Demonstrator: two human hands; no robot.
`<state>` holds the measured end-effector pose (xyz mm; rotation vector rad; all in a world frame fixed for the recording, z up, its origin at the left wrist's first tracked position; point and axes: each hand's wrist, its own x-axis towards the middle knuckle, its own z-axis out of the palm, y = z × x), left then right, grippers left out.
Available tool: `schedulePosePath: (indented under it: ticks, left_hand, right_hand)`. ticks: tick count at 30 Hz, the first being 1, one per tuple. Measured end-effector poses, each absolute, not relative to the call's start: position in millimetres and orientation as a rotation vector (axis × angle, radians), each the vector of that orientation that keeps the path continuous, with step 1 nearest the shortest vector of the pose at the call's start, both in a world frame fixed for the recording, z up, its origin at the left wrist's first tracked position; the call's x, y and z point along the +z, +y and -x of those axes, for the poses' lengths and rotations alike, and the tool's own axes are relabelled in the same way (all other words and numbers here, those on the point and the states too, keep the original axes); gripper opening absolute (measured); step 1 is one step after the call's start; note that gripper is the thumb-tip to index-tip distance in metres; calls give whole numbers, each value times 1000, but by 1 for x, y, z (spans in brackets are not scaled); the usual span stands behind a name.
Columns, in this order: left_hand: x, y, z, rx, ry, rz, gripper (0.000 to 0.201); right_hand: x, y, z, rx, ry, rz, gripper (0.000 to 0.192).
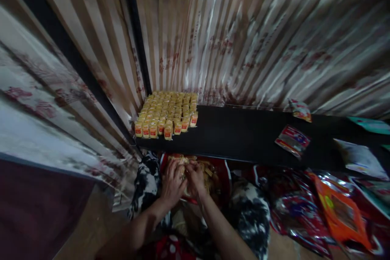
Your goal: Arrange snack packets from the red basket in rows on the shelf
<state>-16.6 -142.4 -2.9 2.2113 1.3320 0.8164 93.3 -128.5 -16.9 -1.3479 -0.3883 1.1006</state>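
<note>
Head view: packets (167, 113) stacked on shelf (243, 138); below shelf, left hand (172, 185), right hand (195, 178) together, gripping more from bag (219, 183).

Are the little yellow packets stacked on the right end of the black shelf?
No, the yellow packets sit at the left end of the black shelf.

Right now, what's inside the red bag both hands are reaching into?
Small yellowish packets show inside the red bag, around the left hand and right hand. They resemble the stacked packets on the black shelf. The hands hide whatever lies deeper.
</note>
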Motion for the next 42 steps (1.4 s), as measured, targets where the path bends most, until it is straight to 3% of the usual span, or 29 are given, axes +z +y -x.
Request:
schedulePosePath:
  ticks: [8, 12, 19, 35, 42]
  left_hand:
    - [9, -144, 31, 1030, 1311, -1772, 44]
    - [19, -136, 34, 1090, 1402, -1263, 39]
    - [38, -130, 38, 964, 1105, -713, 58]
    - [22, -109, 64, 1265, 1390, -1190, 32]
    - [24, -104, 70, 1249, 1518, -1384, 32]
  right_hand:
    - [22, -124, -81, 1146, -339, 1223, 57]
    - [41, -122, -74, 1215, -286, 1067, 53]
    - [53, -117, -69, 1349, -321, 962, 51]
    - [58, -102, -52, 1368, -462, 1113, 43]
    - [51, -79, -45, 1295, -672, 1207, 43]
